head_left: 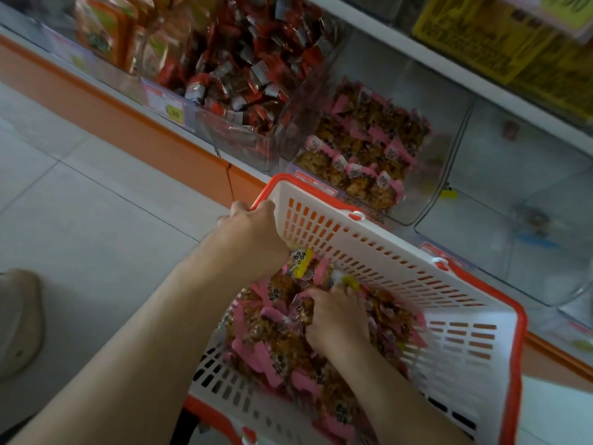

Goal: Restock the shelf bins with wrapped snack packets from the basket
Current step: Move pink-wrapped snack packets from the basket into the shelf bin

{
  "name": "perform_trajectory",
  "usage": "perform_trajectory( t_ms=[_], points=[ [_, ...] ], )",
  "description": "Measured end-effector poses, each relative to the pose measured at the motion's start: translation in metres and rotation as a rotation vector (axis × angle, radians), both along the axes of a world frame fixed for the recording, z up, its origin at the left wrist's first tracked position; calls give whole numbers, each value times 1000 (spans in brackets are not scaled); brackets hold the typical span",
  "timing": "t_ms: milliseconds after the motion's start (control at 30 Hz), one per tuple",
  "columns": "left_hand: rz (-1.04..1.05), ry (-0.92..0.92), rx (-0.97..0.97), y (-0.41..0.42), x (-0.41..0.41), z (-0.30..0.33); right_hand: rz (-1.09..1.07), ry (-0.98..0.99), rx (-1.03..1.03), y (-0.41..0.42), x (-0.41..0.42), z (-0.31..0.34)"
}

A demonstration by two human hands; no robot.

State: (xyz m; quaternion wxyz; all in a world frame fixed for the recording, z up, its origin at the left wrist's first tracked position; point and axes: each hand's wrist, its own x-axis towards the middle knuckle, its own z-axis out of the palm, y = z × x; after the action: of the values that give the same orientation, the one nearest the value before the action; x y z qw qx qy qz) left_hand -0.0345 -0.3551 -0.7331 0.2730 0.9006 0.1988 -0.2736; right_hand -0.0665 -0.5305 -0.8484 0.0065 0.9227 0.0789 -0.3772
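Along the left, bare floor (80, 194) lies open beside the orange shelf base (134, 123). The left hand (253, 234) grips the basket (401, 261) at its orange rim corner, fingers curled over the edge. The basket tilts against the shelf front, just below the clear bin (449, 149) of pink-wrapped packets. Inside it, the right hand (337, 319) digs into the snack packets (272, 345), fingers curled, seemingly gripping some, though blur hides which.

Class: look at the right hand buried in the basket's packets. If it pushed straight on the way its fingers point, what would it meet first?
Probably the yellow-tabbed packet just beyond the right hand, then the basket wall; depth is unclear.
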Motion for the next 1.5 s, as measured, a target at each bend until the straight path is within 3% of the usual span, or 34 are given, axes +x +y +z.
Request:
perform_trajectory(
  t_ms=[133, 300, 400, 600, 733, 833, 933, 1067, 1167, 1267, 1333, 1400, 1500],
  points=[
    [59, -195, 68, -8, 2, 11, -97, -49, 136, -17, -2, 8],
    [74, -461, -14, -18, 6, 14, -430, 26, 407, -43, 2, 17],
    [53, -408, -95, -27, 8, 10, -525, -6, 494, -55, 13, 27],
    [63, -306, -78, -37, 11, 0, -346, -125, 433, -36, 13, 18],
    [90, -318, -68, -35, 14, 3, -355, 3, 326, -11, 12, 0],
    [69, -293, -81, -36, 14, 0, -329, -123, 295, -4, 10, -13],
    [45, -246, -110, -35, 16, -2, -613, -100, 454, -9, 18, -1],
    [117, -169, -164, -29, 17, -4, -700, -96, 715, -33, 26, 55],
    [278, -15, -317, -29, 14, 6, -599, -176, 868, -51, 19, 101],
    [407, 178, -695, -35, 10, 23, -422, -462, 923, -59, 13, 127],
    [472, 91, -951, -42, 8, 26, -213, -526, 903, -65, 14, 135],
    [452, -115, -1001, -42, 11, 21, -54, -504, 917, -73, 19, 141],
    [406, -256, -1023, -37, 14, 18, -173, -472, 1060, -84, 25, 142]
  ],
)
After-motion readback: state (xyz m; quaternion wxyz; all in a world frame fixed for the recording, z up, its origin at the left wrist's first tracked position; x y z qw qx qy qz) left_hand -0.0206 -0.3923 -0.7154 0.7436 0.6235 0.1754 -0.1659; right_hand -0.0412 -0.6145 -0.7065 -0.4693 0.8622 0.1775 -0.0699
